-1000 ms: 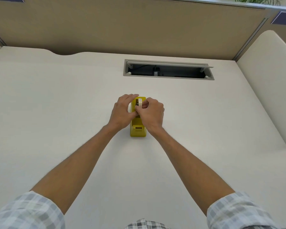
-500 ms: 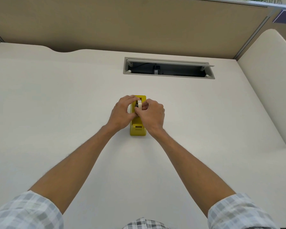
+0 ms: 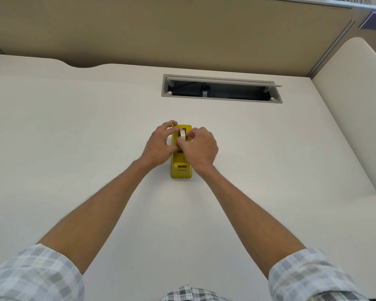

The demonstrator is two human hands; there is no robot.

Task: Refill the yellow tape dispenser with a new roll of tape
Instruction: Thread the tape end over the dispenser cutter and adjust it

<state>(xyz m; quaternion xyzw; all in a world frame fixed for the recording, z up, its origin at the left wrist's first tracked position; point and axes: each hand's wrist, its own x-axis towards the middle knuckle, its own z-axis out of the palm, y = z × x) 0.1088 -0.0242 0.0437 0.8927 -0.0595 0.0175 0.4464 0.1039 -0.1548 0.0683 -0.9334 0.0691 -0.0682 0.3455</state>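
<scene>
The yellow tape dispenser point(image 3: 181, 169) stands in the middle of the white desk, its cutter end toward me. A pale roll of tape point(image 3: 182, 134) sits upright in the dispenser's slot at the far end. My left hand point(image 3: 160, 145) wraps the dispenser's left side, with fingertips reaching over the far corner. My right hand point(image 3: 199, 147) pinches the roll from the right, thumb and forefinger on it. The lower half of the roll and the slot are hidden by my fingers.
An open cable tray point(image 3: 221, 91) with a raised grey lid is set into the desk point(image 3: 74, 137) behind the dispenser. A beige partition point(image 3: 161, 29) closes off the back, and a rounded white side panel point(image 3: 356, 105) stands at the right.
Both hands stay on the dispenser and roll. My left fingers have shifted slightly toward the far corner, and the view has moved a little.
</scene>
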